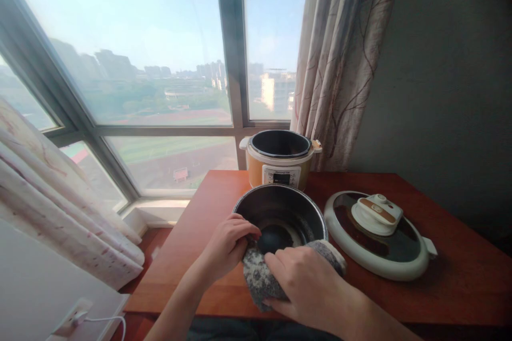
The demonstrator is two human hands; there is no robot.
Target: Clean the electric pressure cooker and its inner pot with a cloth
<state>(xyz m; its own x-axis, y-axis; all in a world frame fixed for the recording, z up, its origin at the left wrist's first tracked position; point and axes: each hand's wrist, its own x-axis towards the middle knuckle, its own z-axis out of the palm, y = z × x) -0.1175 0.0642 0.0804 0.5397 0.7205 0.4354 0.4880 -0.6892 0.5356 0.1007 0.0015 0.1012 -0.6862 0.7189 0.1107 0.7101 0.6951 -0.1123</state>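
Observation:
A black inner pot (282, 200) stands near the front of the table, its open mouth tilted up at me. My left hand (229, 242) is closed on its near left rim, fingers over the edge and close to a grey, white-speckled cloth (258, 277). My right hand (306, 282) grips this cloth against the near right rim, with part of it draped down the outside. The pot's near outer wall is hidden by the cloth and hands. Behind it stands the orange and white electric pressure cooker body (254, 168), open at the top.
On the right lies the cooker's round lid (408, 272) with a white knob and dark top. All this rests on a reddish-brown wooden table (184, 245). Windows (160, 37) and curtains (340, 53) stand behind, and a white cable (106, 319) is plugged in at lower left.

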